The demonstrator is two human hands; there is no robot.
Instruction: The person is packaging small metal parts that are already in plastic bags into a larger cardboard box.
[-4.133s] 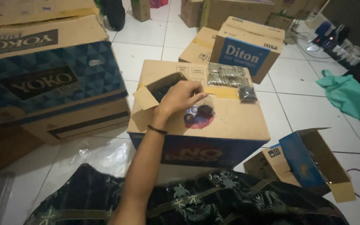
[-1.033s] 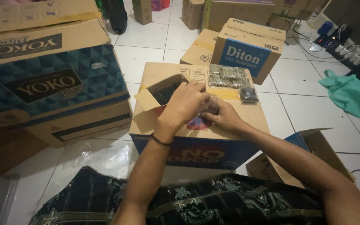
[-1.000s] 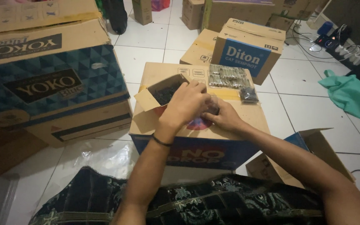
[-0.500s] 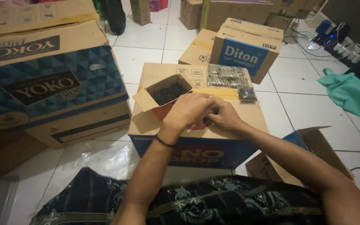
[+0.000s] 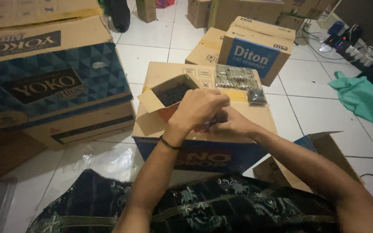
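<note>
Both hands meet over the top of a closed cardboard box [image 5: 165, 125] that serves as the counter: the left hand [image 5: 199, 110] curls over, fingers closed around something small and dark, while the right hand [image 5: 234, 124] pinches it from below — what it is cannot be told. Keeping the work low over the box looks wise. Just beside sits a small open carton [image 5: 171, 92] of dark pieces; 2 clear packets [image 5: 234, 77] lie behind — well apart.

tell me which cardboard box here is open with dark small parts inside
The small tan box by the left hand, on top of the big carton. Its flaps stand open; the other boxes nearby are shut or show nothing inside.
</note>
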